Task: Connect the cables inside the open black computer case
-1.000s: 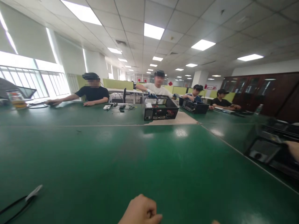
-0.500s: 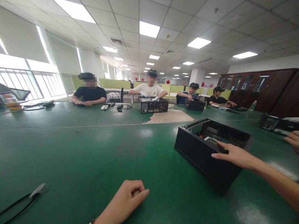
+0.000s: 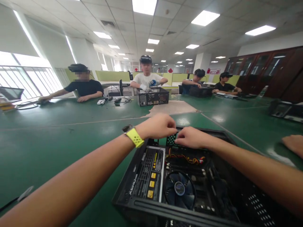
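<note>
An open black computer case (image 3: pixel 132 192) lies on the green table (image 3: pixel 59 142) right in front of me. Inside it I see a power supply (image 3: pixel 149 171), a round cooler fan (image 3: pixel 180 189) and a bundle of coloured wires (image 3: pixel 187 157). Both my arms reach over it to its far wall. My left hand (image 3: pixel 157 126), with a yellow watch strap (image 3: pixel 134 137) on the wrist, is closed in a pinch. My right hand (image 3: pixel 190 137) is closed too, its fingertips meeting the left hand's. What they pinch is too small to make out.
Several people sit along the far side of the table, two with black computer cases (image 3: pixel 152 96) before them. Another person's hand (image 3: pixel 293 144) rests at the right edge. A black cable (image 3: pixel 16 198) lies at the near left. Another case (image 3: pixel 284 111) sits far right.
The computer case has come from the right to directly in front of me. Both my hands have moved forward over it and met at its far wall; earlier the left fist rested near the table's edge.
</note>
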Demonstrator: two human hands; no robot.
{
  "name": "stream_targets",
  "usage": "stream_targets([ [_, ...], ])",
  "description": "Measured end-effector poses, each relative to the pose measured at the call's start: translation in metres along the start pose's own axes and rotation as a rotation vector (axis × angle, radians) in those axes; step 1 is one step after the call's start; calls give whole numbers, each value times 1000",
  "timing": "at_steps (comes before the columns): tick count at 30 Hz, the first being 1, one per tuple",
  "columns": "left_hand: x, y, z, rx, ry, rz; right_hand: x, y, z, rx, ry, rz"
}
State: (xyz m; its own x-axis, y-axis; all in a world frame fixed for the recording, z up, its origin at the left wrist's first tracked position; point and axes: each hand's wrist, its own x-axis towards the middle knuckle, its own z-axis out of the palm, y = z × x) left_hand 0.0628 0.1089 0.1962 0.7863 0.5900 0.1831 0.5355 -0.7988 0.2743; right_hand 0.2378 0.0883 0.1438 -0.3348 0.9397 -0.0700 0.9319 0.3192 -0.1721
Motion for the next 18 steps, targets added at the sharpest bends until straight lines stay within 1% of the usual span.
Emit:
stream_targets([
  [2, 16, 9, 25, 124, -281, 21, 4, 3, 14, -180, -196, 0],
  [3, 20, 13, 37, 162, -403, 19, 2, 4, 21, -231, -287, 2],
  [4, 22, 18, 48, 172, -504, 14, -1, 4, 27, -255, -381, -2],
  [5, 21, 22, 56, 151, -577, 15, -4, 4, 31, -256, -458, -10],
  [6, 19, 25, 61, 110, -615, 19, -7, 5, 34, -248, -510, -19],
  [8, 10, 28, 63, 39, -596, 16, -10, 5, 40, -261, -545, -33],
  [11, -7, 27, 57, 58, -481, -41, -9, 5, 51, -357, -474, -84],
  [12, -13, 26, 55, 68, -461, -62, -7, 3, 56, -376, -457, -112],
  [14, -22, 25, 54, 67, -460, -89, -5, 0, 62, -391, -424, -167],
  [16, -27, 25, 54, 84, -459, -105, -2, -7, 60, -395, -404, -212],
  [18, -31, 24, 51, 125, -476, -85, -6, -14, 46, -365, -402, -224],
])
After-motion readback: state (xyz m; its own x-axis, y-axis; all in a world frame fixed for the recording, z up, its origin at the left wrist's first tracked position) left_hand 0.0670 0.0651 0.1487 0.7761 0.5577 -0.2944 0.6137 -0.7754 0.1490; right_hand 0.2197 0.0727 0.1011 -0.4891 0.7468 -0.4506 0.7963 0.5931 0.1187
